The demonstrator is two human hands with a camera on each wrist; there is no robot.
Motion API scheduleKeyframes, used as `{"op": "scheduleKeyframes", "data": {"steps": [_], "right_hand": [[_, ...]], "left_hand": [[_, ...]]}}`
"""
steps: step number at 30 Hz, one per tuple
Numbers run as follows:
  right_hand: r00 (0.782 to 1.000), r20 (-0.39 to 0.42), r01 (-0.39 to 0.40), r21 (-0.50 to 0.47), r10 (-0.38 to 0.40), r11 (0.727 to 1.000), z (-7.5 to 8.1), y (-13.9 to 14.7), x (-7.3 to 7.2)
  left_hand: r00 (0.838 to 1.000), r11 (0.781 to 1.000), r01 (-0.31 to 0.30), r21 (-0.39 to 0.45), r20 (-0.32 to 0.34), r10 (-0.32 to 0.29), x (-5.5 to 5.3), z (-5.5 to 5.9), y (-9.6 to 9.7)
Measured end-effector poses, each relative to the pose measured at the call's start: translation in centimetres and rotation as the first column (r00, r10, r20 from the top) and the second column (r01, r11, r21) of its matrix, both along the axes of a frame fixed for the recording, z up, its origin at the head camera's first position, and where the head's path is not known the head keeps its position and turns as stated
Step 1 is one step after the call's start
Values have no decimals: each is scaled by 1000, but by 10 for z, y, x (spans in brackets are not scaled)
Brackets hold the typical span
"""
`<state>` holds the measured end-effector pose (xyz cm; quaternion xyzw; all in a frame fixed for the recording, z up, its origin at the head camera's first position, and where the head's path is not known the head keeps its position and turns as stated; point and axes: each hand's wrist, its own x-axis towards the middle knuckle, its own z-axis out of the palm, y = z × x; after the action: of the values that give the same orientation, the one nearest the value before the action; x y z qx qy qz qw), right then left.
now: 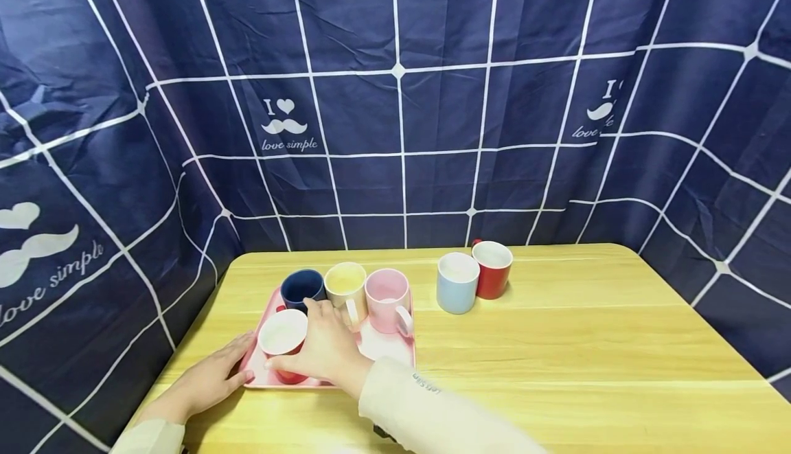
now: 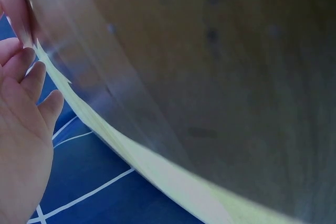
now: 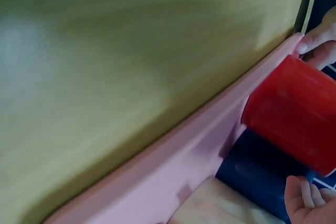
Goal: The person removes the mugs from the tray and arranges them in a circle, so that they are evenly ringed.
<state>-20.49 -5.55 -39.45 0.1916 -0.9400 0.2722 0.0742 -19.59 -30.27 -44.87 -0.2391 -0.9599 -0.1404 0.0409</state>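
A red mug (image 1: 285,365) with a white inside stands near the front left corner of a pink tray (image 1: 395,349). My right hand (image 1: 330,344) grips it, thumb across the near side and fingers around the far right side. Those fingers lie close to a dark blue mug (image 1: 303,288) just behind. My left hand (image 1: 213,376) rests at the tray's left edge, fingers stretched along the side and thumb at the front corner. In the right wrist view, the red mug (image 3: 294,114) overlaps the blue mug (image 3: 257,169), and the left thumb touches the tray's corner.
A cream mug (image 1: 336,299) and a pink mug (image 1: 384,306) stand on the tray's back right part. Farther right on the wooden table (image 1: 556,358) are a light blue mug (image 1: 456,292) and another red mug (image 1: 492,277). A dark blue checked curtain (image 1: 432,117) surrounds the table's back and sides.
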Motion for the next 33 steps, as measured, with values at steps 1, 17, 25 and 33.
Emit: {"op": "scheduleKeyframes", "data": {"steps": [1,17,25,33], "right_hand": [[1000,2,-1,-10,1,1000,-1,-2,0],[999,-18,40,-13,-40,999,-13,-17,1],[999,-12,28,-102,-30,994,-13,-17,1],[998,-60,1,-119,-8,993,-8,-14,-1]], "left_hand": [[1000,1000,0,0,-2,0,0,0,0],[1000,1000,-2,-6,-11,2,-3,-4,-2],[1000,1000,1,-6,-18,-1,-2,-5,-2],[1000,1000,2,-2,-15,-2,-2,-3,-2]]}}
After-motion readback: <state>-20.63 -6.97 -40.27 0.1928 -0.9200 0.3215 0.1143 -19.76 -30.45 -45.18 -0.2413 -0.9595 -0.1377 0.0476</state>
